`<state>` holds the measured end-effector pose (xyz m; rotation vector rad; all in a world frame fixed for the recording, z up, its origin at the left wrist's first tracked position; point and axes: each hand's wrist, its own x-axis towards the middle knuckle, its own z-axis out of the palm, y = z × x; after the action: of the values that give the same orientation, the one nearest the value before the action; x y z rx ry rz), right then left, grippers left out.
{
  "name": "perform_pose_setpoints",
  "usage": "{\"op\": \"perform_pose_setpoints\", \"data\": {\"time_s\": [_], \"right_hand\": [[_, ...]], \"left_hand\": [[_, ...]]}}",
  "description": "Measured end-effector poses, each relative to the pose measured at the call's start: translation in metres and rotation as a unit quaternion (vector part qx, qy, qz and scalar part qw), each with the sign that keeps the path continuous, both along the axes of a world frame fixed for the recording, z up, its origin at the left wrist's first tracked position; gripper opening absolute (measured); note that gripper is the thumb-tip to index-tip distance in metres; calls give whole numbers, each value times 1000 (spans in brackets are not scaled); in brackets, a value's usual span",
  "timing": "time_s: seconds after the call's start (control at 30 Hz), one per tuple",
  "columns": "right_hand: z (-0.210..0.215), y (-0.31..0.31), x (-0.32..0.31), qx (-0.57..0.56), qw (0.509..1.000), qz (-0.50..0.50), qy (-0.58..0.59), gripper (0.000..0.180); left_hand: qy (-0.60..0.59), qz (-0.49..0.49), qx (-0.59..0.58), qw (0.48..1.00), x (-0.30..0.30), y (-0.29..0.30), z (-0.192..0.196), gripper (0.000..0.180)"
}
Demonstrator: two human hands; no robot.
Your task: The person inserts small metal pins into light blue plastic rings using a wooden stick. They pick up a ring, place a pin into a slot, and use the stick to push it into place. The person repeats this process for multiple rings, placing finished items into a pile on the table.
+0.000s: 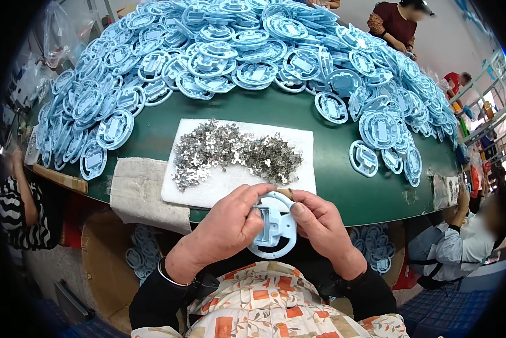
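A light-blue plastic disc (275, 228) sits between both hands, just below the table (343, 180) edge and above the lap. The left hand (227, 228) is clamped on its left rim, thumb pressing over the raised middle frame; the right hand (320, 222) is closed on the right rim, thumb and forefinger pinched at the top edge, where a small piece may be held, though that is too small to tell. To do this well, the disc should probably stay level and steady while the thumbs press squarely. Just beyond the fingers lies a white pad (239, 183) with a heap of small metal clips (233, 155); further out, a big pile of discs (253, 50).
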<state>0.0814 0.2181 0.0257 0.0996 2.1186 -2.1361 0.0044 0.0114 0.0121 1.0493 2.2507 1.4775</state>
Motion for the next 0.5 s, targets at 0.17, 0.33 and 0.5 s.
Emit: {"op": "perform_pose_setpoints", "data": {"time_s": [0.17,0.33,0.5], "right_hand": [[-3,-8,7,83,991,-5,105,28],[-3,-24,3,112,981,36,152,38],[-7,-30,7,340,892,37,295,51]], "left_hand": [[-488,-26,323,811,6,-6,-21,56],[-469,-75,352,806,11,-6,-28,53],[-502,-47,351,789,11,-2,-28,48]]}}
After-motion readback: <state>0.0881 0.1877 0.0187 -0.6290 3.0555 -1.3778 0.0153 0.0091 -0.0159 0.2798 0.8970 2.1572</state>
